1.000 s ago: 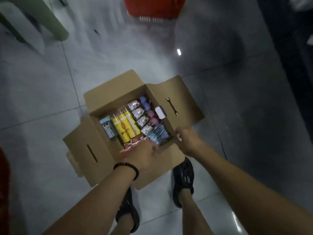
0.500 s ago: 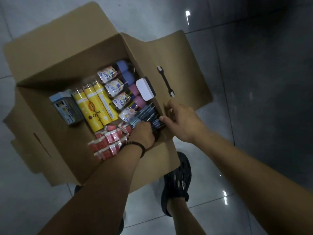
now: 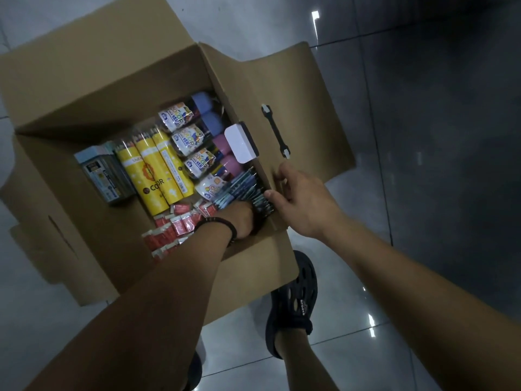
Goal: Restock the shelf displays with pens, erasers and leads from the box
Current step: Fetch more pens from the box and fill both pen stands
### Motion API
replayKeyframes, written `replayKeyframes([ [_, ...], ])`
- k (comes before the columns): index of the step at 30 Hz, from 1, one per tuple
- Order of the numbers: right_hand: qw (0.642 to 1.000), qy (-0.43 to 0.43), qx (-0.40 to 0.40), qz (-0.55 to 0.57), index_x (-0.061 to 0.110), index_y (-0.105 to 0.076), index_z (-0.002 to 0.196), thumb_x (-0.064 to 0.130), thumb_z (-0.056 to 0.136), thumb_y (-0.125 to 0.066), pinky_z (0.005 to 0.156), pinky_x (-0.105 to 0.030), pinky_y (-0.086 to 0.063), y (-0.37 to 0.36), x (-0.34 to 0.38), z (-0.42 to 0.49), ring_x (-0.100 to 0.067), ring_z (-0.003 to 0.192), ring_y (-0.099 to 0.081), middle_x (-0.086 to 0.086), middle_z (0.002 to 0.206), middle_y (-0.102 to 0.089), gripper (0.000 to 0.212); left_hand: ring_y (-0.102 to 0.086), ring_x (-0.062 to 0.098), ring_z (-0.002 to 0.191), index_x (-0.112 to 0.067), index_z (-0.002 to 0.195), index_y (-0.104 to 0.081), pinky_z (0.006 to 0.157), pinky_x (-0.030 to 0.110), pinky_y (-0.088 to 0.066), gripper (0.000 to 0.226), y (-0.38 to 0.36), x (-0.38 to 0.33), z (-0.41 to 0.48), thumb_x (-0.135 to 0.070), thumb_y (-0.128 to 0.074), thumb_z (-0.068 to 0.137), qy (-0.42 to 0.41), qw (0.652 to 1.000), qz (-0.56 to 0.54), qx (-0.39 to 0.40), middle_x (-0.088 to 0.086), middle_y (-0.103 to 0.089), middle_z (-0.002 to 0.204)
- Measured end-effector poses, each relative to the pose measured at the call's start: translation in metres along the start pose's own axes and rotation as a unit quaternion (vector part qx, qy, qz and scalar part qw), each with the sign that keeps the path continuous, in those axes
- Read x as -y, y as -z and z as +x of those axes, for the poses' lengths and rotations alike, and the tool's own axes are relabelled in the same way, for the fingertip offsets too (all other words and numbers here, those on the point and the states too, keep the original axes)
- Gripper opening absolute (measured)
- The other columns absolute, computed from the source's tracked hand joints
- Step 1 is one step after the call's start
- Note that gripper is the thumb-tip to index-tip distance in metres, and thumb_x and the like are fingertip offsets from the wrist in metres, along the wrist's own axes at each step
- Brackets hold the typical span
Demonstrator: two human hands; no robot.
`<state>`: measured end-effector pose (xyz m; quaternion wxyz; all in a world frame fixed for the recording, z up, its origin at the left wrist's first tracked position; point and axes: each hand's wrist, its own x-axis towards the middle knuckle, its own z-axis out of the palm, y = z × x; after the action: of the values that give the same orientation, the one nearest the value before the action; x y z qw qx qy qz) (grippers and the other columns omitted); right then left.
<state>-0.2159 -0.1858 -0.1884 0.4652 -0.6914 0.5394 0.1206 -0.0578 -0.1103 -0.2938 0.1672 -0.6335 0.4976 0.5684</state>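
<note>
Early stage: the box [image 3: 121, 91] sits on the floor and looks full, with nothing restocked yet and no shelf in view. Left grip [image 3: 239, 218] is down among the pens [image 3: 242, 186] by the right wall, beside the erasers [image 3: 174, 230]. Its fingers are buried, so can't tell if it holds any. Right grip [image 3: 304, 204] pinches the box's right rim, thumb inside. Blue-grey pack [image 3: 104, 173] may be leads; label unreadable.

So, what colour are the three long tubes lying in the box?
The tubes are yellow, with white markings and dark lettering; the head view shows them.
</note>
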Motion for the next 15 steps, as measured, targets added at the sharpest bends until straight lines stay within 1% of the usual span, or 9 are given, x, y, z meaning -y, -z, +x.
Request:
replayKeyframes([
  [2,1.000,-0.002,-0.002,0.001,0.034,-0.043,0.111,0.043,0.104,-0.063,0.072,-0.027,-0.042,-0.001,0.000,0.000,-0.014,0.094,-0.057,0.011,0.105,-0.056,0.023,-0.063,0.035,0.120,-0.010,0.138,-0.062,0.105,0.040,-0.050,0.034,0.000,0.002,-0.003,-0.014,-0.056,0.105,-0.010,1.000,0.005,-0.004,0.015,-0.066,0.135],
  [4,1.000,-0.002,-0.005,-0.004,0.032,-0.045,0.112,0.044,0.104,-0.062,0.077,-0.031,-0.047,-0.002,0.001,0.000,-0.016,0.097,-0.059,0.009,0.108,-0.057,0.023,-0.060,0.037,0.125,-0.006,0.139,-0.060,0.104,0.036,-0.046,0.036,0.001,0.005,-0.006,-0.011,-0.055,0.104,-0.021,1.000,0.009,-0.002,0.018,-0.064,0.138],
  [7,1.000,-0.004,-0.013,-0.010,0.031,-0.047,0.113,0.046,0.103,-0.062,0.081,-0.037,-0.054,-0.005,0.000,-0.001,-0.019,0.100,-0.062,0.007,0.112,-0.061,0.023,-0.061,0.037,0.124,-0.008,0.138,-0.060,0.107,0.038,-0.048,0.036,-0.001,0.008,-0.009,-0.015,-0.055,0.104,-0.047,0.999,-0.001,-0.003,0.019,-0.064,0.138],
  [10,1.000,-0.017,-0.012,-0.015,0.032,-0.047,0.114,0.047,0.103,-0.062,0.080,-0.036,-0.054,-0.003,0.002,-0.002,-0.018,0.099,-0.063,0.007,0.111,-0.062,0.025,-0.064,0.031,0.108,-0.013,0.129,-0.062,0.098,0.038,-0.052,0.027,0.006,0.006,-0.015,-0.023,-0.057,0.104,-0.062,0.998,-0.030,0.005,0.014,-0.069,0.124],
  [13,0.999,-0.045,0.006,-0.007,0.029,-0.049,0.120,0.049,0.103,-0.062,0.073,-0.029,-0.051,0.003,0.006,-0.003,-0.016,0.096,-0.063,0.006,0.111,-0.062,0.029,-0.067,0.024,0.089,-0.012,0.111,-0.062,0.079,0.034,-0.052,0.018,0.021,0.004,-0.024,-0.027,-0.061,0.103,-0.057,0.996,-0.053,0.041,0.007,-0.073,0.102],
  [15,0.998,-0.068,0.016,-0.003,0.028,-0.051,0.128,0.049,0.104,-0.061,0.076,-0.029,-0.052,0.009,0.012,-0.005,-0.017,0.098,-0.065,0.001,0.119,-0.064,0.034,-0.072,0.024,0.070,-0.008,0.104,-0.063,0.069,0.034,-0.056,0.020,0.033,0.007,-0.038,-0.028,-0.059,0.104,-0.055,0.991,-0.109,0.049,0.009,-0.077,0.085],
])
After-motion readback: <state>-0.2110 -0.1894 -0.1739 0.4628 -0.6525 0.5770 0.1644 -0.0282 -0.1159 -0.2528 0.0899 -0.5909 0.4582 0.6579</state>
